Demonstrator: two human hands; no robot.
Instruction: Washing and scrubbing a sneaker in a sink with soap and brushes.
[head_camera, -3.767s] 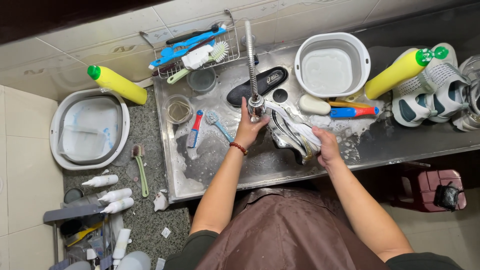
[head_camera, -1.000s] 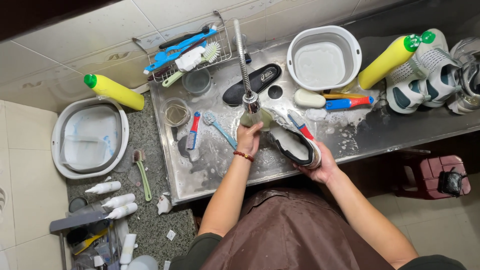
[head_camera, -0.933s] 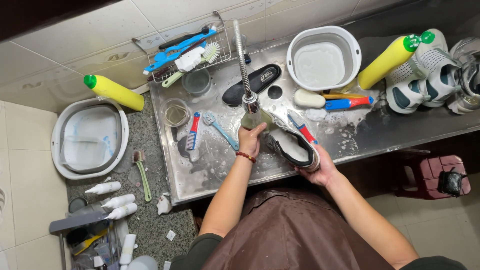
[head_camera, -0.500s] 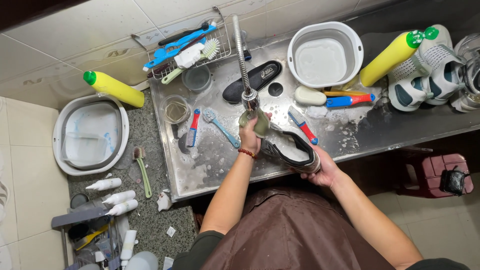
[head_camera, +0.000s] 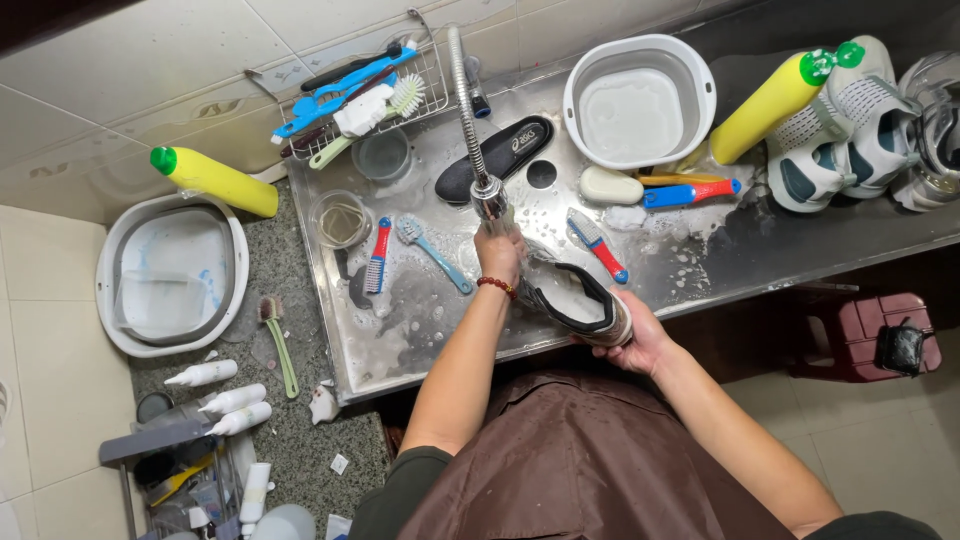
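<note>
Hands working over a wet steel sink (head_camera: 400, 330): the left hand (head_camera: 497, 252) is gripping the flexible tap's spray head (head_camera: 491, 198), and the right hand (head_camera: 640, 340) is holding a dark shoe (head_camera: 575, 300) at the sink's near edge, seemingly under the spray. Brushes (head_camera: 596, 243) are lying nearby.

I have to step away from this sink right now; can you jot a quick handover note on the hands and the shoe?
Left hand: gripping the flexible tap's spray head, aimed at the shoe.
Right hand: holding the black-and-white shoe by its heel end over the steel sink.
Nearby: red-and-blue brush, black insole, soap suds on the sink.
Done: shoe looks wet.
Left: rinsing looks unfinished; white sneakers wait at right.
</note>
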